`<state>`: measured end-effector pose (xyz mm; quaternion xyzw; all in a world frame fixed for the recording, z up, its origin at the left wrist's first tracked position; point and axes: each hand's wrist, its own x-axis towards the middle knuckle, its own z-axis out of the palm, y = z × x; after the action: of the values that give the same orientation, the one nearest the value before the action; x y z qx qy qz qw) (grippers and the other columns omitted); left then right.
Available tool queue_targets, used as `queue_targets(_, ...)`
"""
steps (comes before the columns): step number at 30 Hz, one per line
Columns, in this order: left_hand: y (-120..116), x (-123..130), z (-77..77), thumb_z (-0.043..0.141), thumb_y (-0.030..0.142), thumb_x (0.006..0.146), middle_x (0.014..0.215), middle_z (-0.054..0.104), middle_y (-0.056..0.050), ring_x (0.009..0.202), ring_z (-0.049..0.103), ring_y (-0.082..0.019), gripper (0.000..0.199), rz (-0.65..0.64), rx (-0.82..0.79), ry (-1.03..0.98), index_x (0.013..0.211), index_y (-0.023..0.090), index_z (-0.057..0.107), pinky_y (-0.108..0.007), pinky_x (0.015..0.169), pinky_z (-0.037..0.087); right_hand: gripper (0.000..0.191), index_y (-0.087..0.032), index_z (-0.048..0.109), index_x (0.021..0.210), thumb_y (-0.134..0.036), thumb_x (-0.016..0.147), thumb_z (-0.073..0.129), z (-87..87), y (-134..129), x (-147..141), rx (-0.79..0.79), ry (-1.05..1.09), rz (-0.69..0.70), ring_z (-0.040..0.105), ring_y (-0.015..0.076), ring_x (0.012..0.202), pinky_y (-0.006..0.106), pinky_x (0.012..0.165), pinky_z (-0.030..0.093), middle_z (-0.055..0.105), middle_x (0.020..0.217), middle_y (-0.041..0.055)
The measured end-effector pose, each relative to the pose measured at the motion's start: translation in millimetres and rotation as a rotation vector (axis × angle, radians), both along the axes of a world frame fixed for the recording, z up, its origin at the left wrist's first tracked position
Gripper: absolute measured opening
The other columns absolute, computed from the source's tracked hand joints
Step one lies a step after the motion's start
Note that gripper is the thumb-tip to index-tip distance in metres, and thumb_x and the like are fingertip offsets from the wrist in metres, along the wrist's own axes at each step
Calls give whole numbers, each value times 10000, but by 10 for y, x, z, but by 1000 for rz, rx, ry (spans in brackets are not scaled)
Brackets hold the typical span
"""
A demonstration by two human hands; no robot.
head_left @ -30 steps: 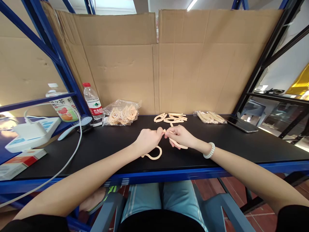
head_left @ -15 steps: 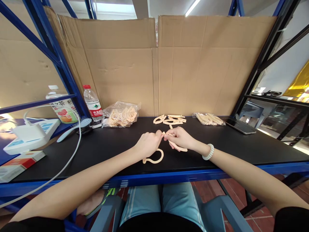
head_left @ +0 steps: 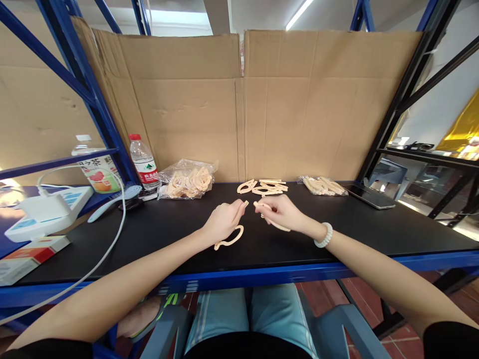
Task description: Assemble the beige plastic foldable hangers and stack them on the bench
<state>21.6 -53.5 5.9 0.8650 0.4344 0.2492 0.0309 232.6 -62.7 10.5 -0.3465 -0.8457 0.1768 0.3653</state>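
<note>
My left hand [head_left: 225, 219] is closed on a beige looped piece. Its curved rim [head_left: 239, 234] hangs below my fingers and a short end sticks out at the fingertips. Just to the right, my right hand [head_left: 281, 212] is closed around a slim, slightly bent beige strip [head_left: 280, 227]. One end of the strip comes out under the palm, and a small tip shows at the thumb. A narrow gap separates the two hands above the black tabletop [head_left: 179, 249]. My fingers hide the middles of both pieces.
Loose beige pieces [head_left: 267, 189] lie behind my hands. A clear bag of looped pieces [head_left: 189, 180] is back left, a bag of strips [head_left: 324, 185] back right beside a phone [head_left: 368, 196]. A water bottle [head_left: 144, 162], power strip [head_left: 48, 214] and white cable [head_left: 121, 219] are left.
My hands were together at the fingertips and have drawn apart. My left hand has moved left with the looped piece, which has turned; my right hand still holds the strip.
</note>
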Motion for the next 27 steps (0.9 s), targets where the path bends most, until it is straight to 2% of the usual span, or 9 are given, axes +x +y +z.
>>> queue_targets(3, -1, -10, 38, 294, 372, 980, 432, 472, 60, 407, 521, -142, 348, 12, -85, -152, 743, 210, 490, -235, 512, 373, 363, -172, 621, 721, -446, 920, 492, 108, 99, 210, 59, 153, -134, 477, 120, 545, 253, 515, 380, 556, 639, 17)
queue_targets(6, 42, -18, 28, 310, 399, 965, 368, 476, 75, 324, 467, -125, 329, 15, -268, -305, 744, 214, 469, -218, 456, 377, 357, -178, 658, 725, -475, 887, 542, 141, 256, 455, 149, 192, -241, 510, 138, 614, 276, 542, 440, 581, 808, 64)
queue_targets(8, 106, -31, -3, 318, 409, 955, 368, 518, 62, 304, 455, -121, 322, 30, -391, -416, 745, 212, 461, -205, 404, 358, 289, -185, 696, 772, -420, 877, 566, 99, 363, 570, 192, 120, -230, 545, 149, 659, 292, 581, 479, 585, 886, 77)
queue_targets(12, 234, -55, -59, 402, 447, 931, 405, 591, 19, 296, 462, -109, 316, 68, -528, -555, 742, 199, 454, -182, 351, 315, 176, -175, 740, 837, -185, 819, 566, -35, 497, 626, 200, -160, -118, 583, 147, 678, 297, 634, 497, 607, 884, 72)
queue_targets(15, 258, -54, -61, 422, 455, 940, 447, 629, -15, 296, 471, -104, 311, 74, -638, -687, 771, 194, 430, -169, 332, 293, 309, -154, 739, 840, -13, 718, 493, -81, 510, 606, 141, -304, -74, 607, 147, 718, 277, 666, 500, 644, 874, 67)
queue_targets(19, 215, -48, -10, 406, 431, 970, 541, 679, -49, 381, 577, -123, 288, 80, -757, -865, 814, 189, 407, -171, 379, 390, 449, -160, 717, 814, 65, 589, 399, -51, 495, 612, 112, -420, -42, 625, 157, 780, 278, 737, 494, 697, 847, 37)
queue_targets(22, 179, -44, 36, 403, 365, 989, 596, 695, -49, 484, 647, -131, 247, 107, -782, -963, 816, 188, 400, -179, 446, 461, 429, -157, 702, 820, 52, 607, 394, -9, 464, 593, 185, -323, -113, 620, 170, 774, 300, 742, 491, 694, 827, 48)
queue_targets(25, 161, -32, 51, 416, 322, 993, 654, 705, -39, 585, 683, -124, 227, 100, -750, -1041, 810, 191, 389, -198, 542, 522, 356, -167, 680, 917, -12, 748, 407, 15, 362, 479, 398, -40, -238, 603, 193, 798, 337, 741, 486, 661, 846, 72)
queue_targets(27, 158, -22, 40, 424, 319, 992, 696, 710, -40, 630, 694, -127, 223, 81, -725, -1070, 812, 193, 383, -227, 598, 550, 304, -185, 657, 959, -74, 831, 404, 8, 257, 351, 527, 75, -265, 584, 206, 822, 362, 759, 477, 648, 864, 78)
